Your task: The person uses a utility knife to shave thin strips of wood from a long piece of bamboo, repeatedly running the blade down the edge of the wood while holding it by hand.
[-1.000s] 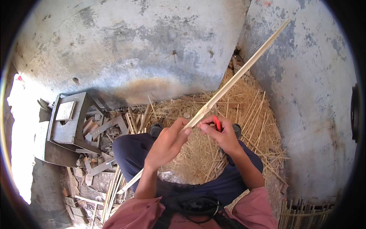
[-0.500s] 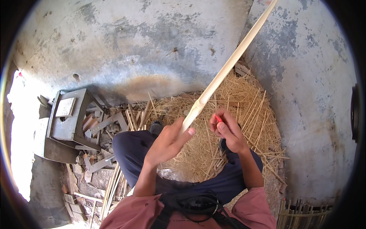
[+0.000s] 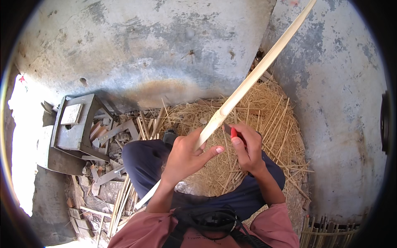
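Observation:
A long split bamboo strip (image 3: 252,84) runs slantwise from beside my left forearm up to the far right, its pale hollow side showing and a node near its middle. My left hand (image 3: 188,155) is wrapped round its lower part, with the thumb stretched out to the right. Just right of the strip, my right hand (image 3: 247,148) grips a knife (image 3: 234,132) with a red handle. Its short dark blade points toward the strip, close below the node; whether the two touch I cannot tell. The fingers cover most of the handle.
A heap of straw-like shavings (image 3: 273,120) lies beyond my folded legs, against the walls. At left, a wooden stool (image 3: 78,124) lies among wood scraps (image 3: 109,175). Thin bamboo sticks (image 3: 120,206) lie beside my left knee. A bamboo slat piece (image 3: 326,235) stands at lower right.
The strip has shifted to the right, and its lower end now shows beside my left forearm. My right hand has turned, bringing the knife blade into sight near the strip. My left thumb has swung outward.

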Motion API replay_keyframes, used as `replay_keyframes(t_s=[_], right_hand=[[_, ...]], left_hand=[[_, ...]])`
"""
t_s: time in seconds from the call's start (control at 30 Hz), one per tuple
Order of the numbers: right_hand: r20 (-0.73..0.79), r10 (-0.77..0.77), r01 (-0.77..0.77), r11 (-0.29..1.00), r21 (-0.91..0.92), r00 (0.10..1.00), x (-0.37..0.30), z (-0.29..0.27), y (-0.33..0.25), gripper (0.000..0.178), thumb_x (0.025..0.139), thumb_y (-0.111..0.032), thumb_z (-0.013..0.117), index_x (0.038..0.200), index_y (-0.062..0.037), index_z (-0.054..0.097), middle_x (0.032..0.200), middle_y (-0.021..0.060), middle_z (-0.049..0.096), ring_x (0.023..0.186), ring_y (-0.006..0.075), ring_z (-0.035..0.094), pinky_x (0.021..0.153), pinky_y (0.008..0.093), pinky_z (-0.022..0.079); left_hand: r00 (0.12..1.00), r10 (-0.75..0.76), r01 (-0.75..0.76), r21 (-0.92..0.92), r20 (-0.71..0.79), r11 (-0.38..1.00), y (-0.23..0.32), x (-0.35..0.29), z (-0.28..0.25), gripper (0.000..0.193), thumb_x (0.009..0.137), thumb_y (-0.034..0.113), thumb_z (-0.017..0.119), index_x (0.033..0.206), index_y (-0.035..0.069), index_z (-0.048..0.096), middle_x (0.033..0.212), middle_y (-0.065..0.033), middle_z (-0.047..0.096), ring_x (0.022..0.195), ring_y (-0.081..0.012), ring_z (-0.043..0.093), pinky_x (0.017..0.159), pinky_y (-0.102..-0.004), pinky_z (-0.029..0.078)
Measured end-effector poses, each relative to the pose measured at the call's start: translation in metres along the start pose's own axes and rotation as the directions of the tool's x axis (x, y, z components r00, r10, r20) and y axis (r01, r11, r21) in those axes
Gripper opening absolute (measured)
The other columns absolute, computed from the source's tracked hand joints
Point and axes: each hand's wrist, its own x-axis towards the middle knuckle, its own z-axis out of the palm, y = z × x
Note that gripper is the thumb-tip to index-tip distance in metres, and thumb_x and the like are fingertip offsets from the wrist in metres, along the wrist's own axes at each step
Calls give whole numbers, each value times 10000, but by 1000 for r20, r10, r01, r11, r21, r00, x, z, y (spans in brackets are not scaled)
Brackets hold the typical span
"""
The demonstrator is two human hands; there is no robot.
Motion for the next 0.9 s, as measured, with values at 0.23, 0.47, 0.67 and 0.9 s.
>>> replay_keyframes(t_s=[0.23, 0.47, 0.67, 0.9], right_hand=[[0, -115, 114, 987, -112, 993, 8, -28, -5, 239, 952, -150, 733, 1157, -26, 735, 847, 85, 639, 660, 180, 625, 583, 288, 492], [89, -120, 135, 970, -202, 989, -2, -2, -8, 274, 904, -193, 801, 1127, -62, 712, 846, 67, 650, 642, 228, 660, 553, 346, 512], [73, -137, 152, 953, -262, 988, -2, 7, 1, 289, 914, -201, 795, 1144, -64, 687, 855, 69, 643, 632, 249, 663, 534, 365, 498], [-15, -110, 100, 949, -298, 994, -4, 13, 1, 298, 907, -158, 799, 1153, -44, 676, 879, 83, 678, 657, 260, 687, 550, 371, 511]], left_hand=[[999, -28, 30, -69, 25, 997, 3, 1, -3, 513, 858, 402, 900, 961, 40, 552, 644, 42, 425, 611, -61, 411, 553, -272, 351], [999, -16, 21, -113, 45, 993, 3, 7, -6, 592, 786, 403, 952, 1021, 55, 533, 683, 47, 444, 659, -57, 399, 575, -264, 350], [999, 7, 1, -174, 50, 985, -1, 6, 0, 499, 842, 356, 915, 1038, 41, 581, 715, 40, 499, 671, -53, 424, 585, -257, 367], [997, 72, -72, -151, -8, 986, 1, 3, 10, 404, 888, 285, 884, 1016, 24, 603, 695, 18, 538, 650, -56, 460, 573, -261, 394]])
